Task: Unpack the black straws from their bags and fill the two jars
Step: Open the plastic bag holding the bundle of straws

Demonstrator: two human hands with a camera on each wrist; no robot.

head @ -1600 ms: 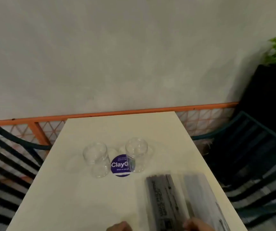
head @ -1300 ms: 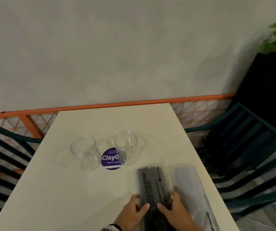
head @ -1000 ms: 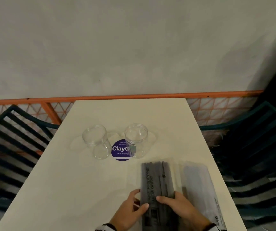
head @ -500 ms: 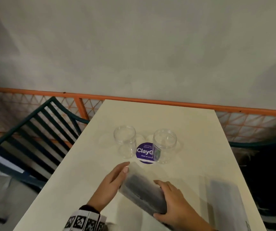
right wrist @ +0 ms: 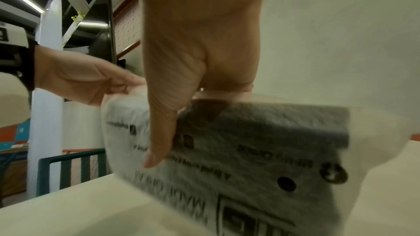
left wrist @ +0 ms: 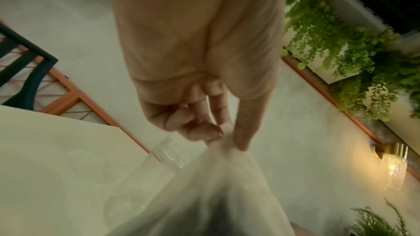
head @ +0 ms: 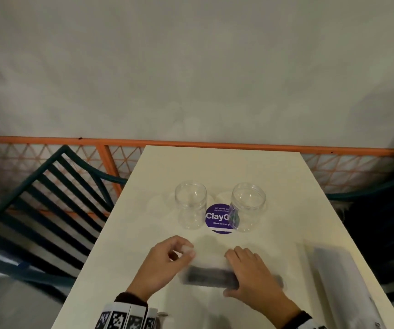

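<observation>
Two clear jars, one on the left [head: 190, 205] and one on the right [head: 248, 206], stand upright with nothing in them at mid-table. In front of them both hands hold a clear bag of black straws [head: 209, 277] crosswise, blurred by motion. My left hand [head: 186, 251] pinches the bag's loose clear end [left wrist: 225, 137] between thumb and fingers. My right hand [head: 231, 273] grips the packed part, thumb [right wrist: 159, 141] across the printed face of the bag [right wrist: 261, 141]. A second bag [head: 340, 281] lies flat at the table's right edge.
A round purple sticker [head: 218, 218] lies on the cream table [head: 226, 167] between the jars. Dark slatted chairs [head: 48, 198] stand on both sides. An orange lattice rail [head: 191, 141] and a grey wall close off the far end.
The straw bag has been taken off the table's right side and turned crosswise in front of the jars. My left hand went from touching it to pinching its end.
</observation>
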